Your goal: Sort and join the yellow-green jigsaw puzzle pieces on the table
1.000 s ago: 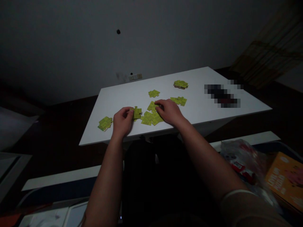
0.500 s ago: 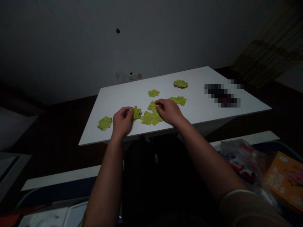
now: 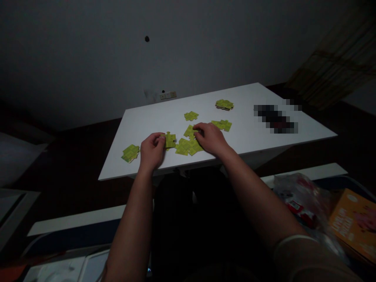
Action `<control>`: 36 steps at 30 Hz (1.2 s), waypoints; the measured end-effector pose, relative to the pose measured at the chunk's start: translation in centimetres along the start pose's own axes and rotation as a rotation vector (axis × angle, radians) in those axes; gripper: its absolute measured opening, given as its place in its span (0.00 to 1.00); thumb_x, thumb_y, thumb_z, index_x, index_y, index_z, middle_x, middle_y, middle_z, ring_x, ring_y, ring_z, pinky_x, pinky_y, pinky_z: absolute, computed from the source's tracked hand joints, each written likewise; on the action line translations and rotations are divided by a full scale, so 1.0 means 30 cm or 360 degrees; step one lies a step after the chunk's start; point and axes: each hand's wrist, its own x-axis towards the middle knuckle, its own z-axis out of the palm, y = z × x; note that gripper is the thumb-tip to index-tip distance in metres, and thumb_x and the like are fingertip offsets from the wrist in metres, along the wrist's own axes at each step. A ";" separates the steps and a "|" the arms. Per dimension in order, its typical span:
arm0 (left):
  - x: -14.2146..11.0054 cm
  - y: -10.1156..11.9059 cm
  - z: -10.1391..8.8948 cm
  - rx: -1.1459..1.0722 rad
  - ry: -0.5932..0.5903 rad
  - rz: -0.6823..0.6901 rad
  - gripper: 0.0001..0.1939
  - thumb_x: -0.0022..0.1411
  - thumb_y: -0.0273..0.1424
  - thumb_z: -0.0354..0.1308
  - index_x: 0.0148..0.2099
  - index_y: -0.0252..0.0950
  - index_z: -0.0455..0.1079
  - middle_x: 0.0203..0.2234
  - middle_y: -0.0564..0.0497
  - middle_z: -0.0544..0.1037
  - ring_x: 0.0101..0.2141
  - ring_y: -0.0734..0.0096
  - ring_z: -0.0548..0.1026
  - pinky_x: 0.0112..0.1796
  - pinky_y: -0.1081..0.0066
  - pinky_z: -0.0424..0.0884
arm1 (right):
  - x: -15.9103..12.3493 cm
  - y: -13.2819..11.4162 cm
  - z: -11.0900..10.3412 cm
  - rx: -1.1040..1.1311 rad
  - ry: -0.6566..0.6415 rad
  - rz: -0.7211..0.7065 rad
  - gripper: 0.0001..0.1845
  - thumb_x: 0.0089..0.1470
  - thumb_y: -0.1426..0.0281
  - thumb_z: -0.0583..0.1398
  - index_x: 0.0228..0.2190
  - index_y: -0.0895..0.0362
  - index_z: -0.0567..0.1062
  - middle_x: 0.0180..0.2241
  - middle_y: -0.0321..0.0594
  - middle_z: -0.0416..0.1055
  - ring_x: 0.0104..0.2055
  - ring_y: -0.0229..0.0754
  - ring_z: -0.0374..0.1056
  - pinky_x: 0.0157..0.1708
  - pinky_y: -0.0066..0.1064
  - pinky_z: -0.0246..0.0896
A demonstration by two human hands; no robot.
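Yellow-green jigsaw pieces lie on a white table (image 3: 147,117). My left hand (image 3: 151,150) pinches one loose puzzle piece (image 3: 169,140) at its left edge. My right hand (image 3: 210,138) rests with curled fingers on a joined cluster of pieces (image 3: 186,145) in the middle, its fingertips on the cluster's upper piece. The held piece sits just left of that cluster, almost touching it.
More pieces lie around: a small pile (image 3: 131,152) at the left, one (image 3: 191,115) behind the cluster, a pair (image 3: 222,125) to the right, a stack (image 3: 224,104) at the back. An orange box (image 3: 354,223) and a plastic bag (image 3: 296,196) sit at lower right.
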 end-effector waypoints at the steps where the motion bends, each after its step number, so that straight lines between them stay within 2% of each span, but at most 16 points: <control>1: 0.000 0.000 0.000 0.0001 -0.0004 0.0005 0.11 0.70 0.38 0.66 0.49 0.39 0.83 0.36 0.47 0.87 0.36 0.63 0.84 0.40 0.64 0.82 | 0.000 0.000 0.000 -0.0001 0.0000 0.0001 0.14 0.69 0.68 0.63 0.51 0.52 0.85 0.46 0.49 0.85 0.52 0.58 0.76 0.54 0.51 0.70; 11: 0.000 0.003 -0.004 0.0061 -0.0014 0.0040 0.10 0.70 0.36 0.66 0.49 0.39 0.83 0.34 0.48 0.86 0.35 0.64 0.83 0.40 0.63 0.80 | 0.002 0.005 0.006 0.0004 -0.0004 -0.0014 0.14 0.69 0.68 0.63 0.51 0.53 0.86 0.45 0.49 0.85 0.51 0.58 0.76 0.54 0.50 0.69; 23: 0.000 0.009 -0.004 0.0022 0.0008 0.0043 0.11 0.70 0.37 0.64 0.48 0.39 0.83 0.37 0.47 0.86 0.37 0.63 0.84 0.40 0.64 0.81 | -0.002 0.002 0.003 0.0032 0.0006 0.0005 0.12 0.68 0.67 0.63 0.49 0.51 0.86 0.44 0.47 0.84 0.50 0.57 0.76 0.53 0.50 0.70; 26: 0.002 0.004 -0.003 0.0015 -0.0009 0.0071 0.11 0.69 0.34 0.63 0.50 0.39 0.82 0.39 0.47 0.87 0.38 0.64 0.84 0.43 0.64 0.82 | -0.001 0.003 0.002 0.0029 0.0006 0.0003 0.12 0.68 0.67 0.63 0.49 0.51 0.86 0.45 0.47 0.85 0.51 0.57 0.76 0.53 0.50 0.70; 31: 0.006 -0.003 -0.002 -0.0001 -0.0071 0.0149 0.19 0.64 0.26 0.64 0.56 0.40 0.80 0.48 0.46 0.86 0.45 0.63 0.85 0.52 0.60 0.82 | -0.001 0.006 0.002 0.0030 0.0003 -0.0008 0.13 0.68 0.67 0.63 0.49 0.52 0.86 0.45 0.48 0.85 0.51 0.57 0.76 0.53 0.50 0.70; 34: 0.006 0.001 -0.004 0.0054 -0.0063 0.0143 0.19 0.64 0.25 0.64 0.56 0.41 0.81 0.51 0.45 0.86 0.49 0.62 0.84 0.56 0.59 0.81 | 0.000 0.008 0.004 0.0031 -0.0008 0.0002 0.12 0.68 0.67 0.64 0.50 0.51 0.85 0.44 0.48 0.84 0.51 0.57 0.76 0.54 0.51 0.70; 36: 0.004 0.005 -0.004 0.0051 -0.0053 0.0114 0.18 0.66 0.27 0.64 0.57 0.40 0.80 0.49 0.45 0.85 0.48 0.62 0.84 0.55 0.59 0.81 | 0.001 0.011 0.006 0.0033 -0.0014 0.0010 0.12 0.68 0.67 0.64 0.50 0.51 0.85 0.44 0.48 0.84 0.51 0.57 0.76 0.54 0.52 0.70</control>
